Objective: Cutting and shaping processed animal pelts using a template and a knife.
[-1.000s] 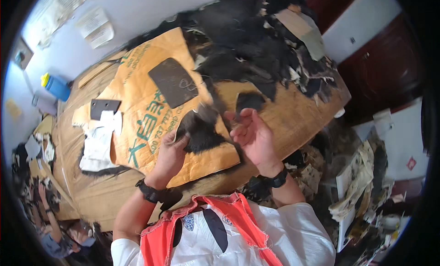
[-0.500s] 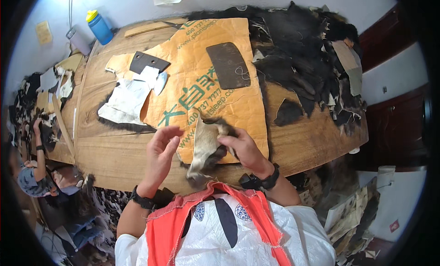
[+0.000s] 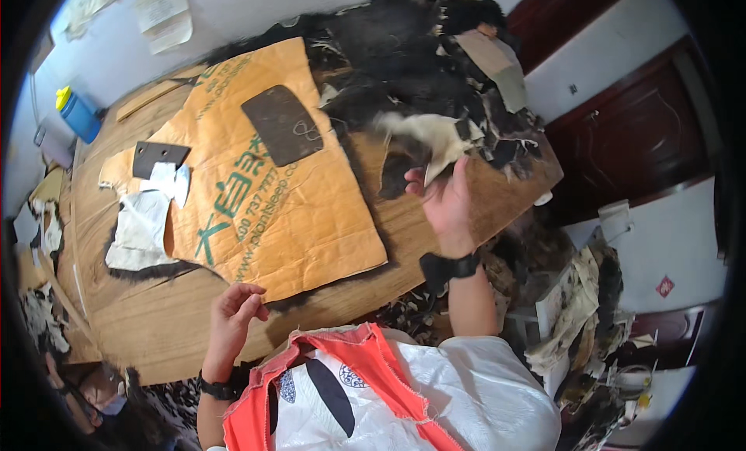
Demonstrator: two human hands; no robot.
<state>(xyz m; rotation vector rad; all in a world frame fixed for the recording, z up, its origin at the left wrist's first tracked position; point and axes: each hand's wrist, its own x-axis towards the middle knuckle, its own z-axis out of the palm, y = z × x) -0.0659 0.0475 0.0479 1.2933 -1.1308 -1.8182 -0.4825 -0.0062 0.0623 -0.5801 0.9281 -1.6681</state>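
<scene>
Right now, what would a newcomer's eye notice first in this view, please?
Probably the large orange sheet with green lettering, spread on the wooden table. Next, the black fur heaped at the table's far right, and the pale hide piece just beyond the right hand.

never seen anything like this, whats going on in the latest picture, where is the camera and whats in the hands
There's no machine here, just a person's two bare hands. The camera is a wide fisheye worn on the head, looking down, so straight edges bend near the rim.

On the wooden table lies an orange sheet with a dark panel on it. A white piece lies at its left, and dark furry hides are heaped toward the back right.

The right hand is at the lower tip of a pale hide piece; whether it grips it is unclear. The left hand, near the sheet's front edge, shows nothing in it.
</scene>
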